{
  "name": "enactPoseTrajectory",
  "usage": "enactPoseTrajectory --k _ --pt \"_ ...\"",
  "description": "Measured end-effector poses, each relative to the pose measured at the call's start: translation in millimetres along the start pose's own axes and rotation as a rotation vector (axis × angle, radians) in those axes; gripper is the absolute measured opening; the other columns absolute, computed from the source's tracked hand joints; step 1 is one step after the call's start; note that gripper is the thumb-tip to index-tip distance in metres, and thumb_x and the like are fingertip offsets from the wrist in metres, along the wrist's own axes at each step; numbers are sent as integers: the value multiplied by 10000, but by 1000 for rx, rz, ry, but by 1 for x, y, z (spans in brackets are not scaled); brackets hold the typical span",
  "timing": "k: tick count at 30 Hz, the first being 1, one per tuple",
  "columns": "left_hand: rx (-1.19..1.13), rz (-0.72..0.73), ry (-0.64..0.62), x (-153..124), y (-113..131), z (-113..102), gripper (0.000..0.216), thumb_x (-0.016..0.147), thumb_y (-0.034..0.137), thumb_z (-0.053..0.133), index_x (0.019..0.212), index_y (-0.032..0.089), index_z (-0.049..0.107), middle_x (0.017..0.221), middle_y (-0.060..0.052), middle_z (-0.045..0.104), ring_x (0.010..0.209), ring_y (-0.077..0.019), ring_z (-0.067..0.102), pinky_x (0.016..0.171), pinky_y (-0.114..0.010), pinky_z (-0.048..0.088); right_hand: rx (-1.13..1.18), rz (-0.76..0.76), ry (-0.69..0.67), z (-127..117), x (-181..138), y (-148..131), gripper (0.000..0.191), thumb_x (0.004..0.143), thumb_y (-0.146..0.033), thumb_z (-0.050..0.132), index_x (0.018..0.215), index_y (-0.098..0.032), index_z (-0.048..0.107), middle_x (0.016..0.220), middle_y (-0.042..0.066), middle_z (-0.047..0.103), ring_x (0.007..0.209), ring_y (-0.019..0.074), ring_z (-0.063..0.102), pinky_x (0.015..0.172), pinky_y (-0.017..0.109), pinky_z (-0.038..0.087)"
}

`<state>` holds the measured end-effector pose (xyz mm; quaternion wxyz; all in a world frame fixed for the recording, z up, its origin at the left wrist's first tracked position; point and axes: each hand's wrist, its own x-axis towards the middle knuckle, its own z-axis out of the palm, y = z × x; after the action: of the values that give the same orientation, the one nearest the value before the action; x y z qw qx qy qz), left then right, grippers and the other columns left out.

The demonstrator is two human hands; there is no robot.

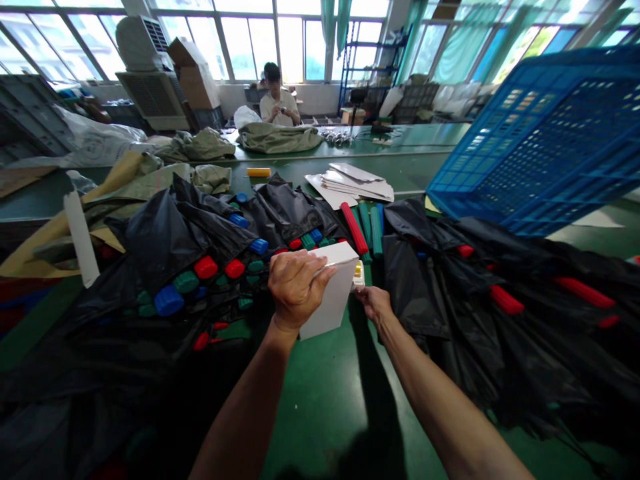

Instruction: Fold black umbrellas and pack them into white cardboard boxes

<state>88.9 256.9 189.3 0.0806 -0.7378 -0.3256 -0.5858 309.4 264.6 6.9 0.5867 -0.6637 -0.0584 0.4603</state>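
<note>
A white cardboard box point(327, 300) stands upright on the green table, near the middle of the view. My left hand point(299, 283) grips it by the top edge, fingers over the top and thumb along the side. At the box's right side, my right hand point(374, 303) is closed, its fingertips pinching a small white-and-yellow piece point(358, 275) partly hidden behind the box. I cannot tell whether that piece is inside the box or beside it. Just beyond lie red point(354, 228) and green ribbed rods point(376, 232).
Black bags point(155, 223) with red, blue and green ends spread on the left; more black bags point(415, 287) lie right. A blue plastic basket point(530, 133) tilts at the right. Flat white cardboard pieces point(357, 183) and a yellow roll point(259, 172) lie behind. A person point(280, 103) sits across.
</note>
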Motion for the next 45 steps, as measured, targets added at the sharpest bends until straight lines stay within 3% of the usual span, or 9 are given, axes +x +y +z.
enactPoseTrajectory --k 7,12,20,23,26,29,32,37,45 --pt "4 -3 -6 0 -1 1 112 789 295 739 858 213 706 794 -3 725 849 -180 658 834 -339 484 -103 15 -67 -9 1 13 218 833 -201 699 732 -150 513 557 -56 558 494 107 606 515 250 571" --pt "5 -13 -5 0 0 1 108 789 296 739 854 216 709 795 -3 730 852 -181 665 829 -342 489 -258 28 -163 -17 1 10 265 823 -247 701 730 -179 462 474 -44 538 408 155 609 421 287 570" --pt "-79 24 -109 8 -3 -9 117 853 201 635 958 195 686 893 -27 734 912 -177 651 871 -349 509 -432 24 -226 -15 -7 -2 270 743 -201 730 652 -179 477 379 -66 451 269 121 471 249 196 377" --pt "-109 30 -137 11 -3 -13 132 864 176 611 978 191 677 908 -30 733 924 -175 649 882 -353 512 -385 -8 -299 -24 -37 -19 314 743 -289 738 625 -180 468 423 -57 461 293 70 410 264 169 331" --pt "-120 -11 -105 11 0 -12 88 869 189 610 914 203 684 858 -12 732 897 -167 655 866 -342 517 -229 -109 -453 -29 -90 -57 361 776 -435 705 658 -177 483 523 -57 489 350 22 346 312 141 312" --pt "-126 -52 -87 11 3 -9 76 865 192 616 870 203 690 830 -9 730 875 -167 654 856 -341 519 -4 -237 -737 -16 -153 -101 337 771 -433 731 712 -183 514 552 -59 517 348 20 314 313 145 276" --pt "-110 -80 -93 9 6 -9 83 867 202 613 858 203 695 826 -15 730 876 -173 650 850 -347 517 -9 -328 -871 10 -200 -127 324 803 -417 710 690 -178 524 538 -48 532 334 30 338 310 151 273" --pt "-122 -90 -79 5 10 -15 65 859 196 614 855 195 679 844 -34 725 895 -188 651 842 -356 524 -51 -398 -781 41 -218 -127 364 778 -442 726 641 -163 537 486 -49 513 317 31 341 300 148 242" --pt "-130 -182 -16 -3 11 -16 248 834 266 669 1043 191 558 990 -67 698 912 -181 673 815 -317 552 -153 -395 -618 46 -222 -127 393 666 -448 774 561 -154 536 430 -44 495 278 44 352 271 158 220"
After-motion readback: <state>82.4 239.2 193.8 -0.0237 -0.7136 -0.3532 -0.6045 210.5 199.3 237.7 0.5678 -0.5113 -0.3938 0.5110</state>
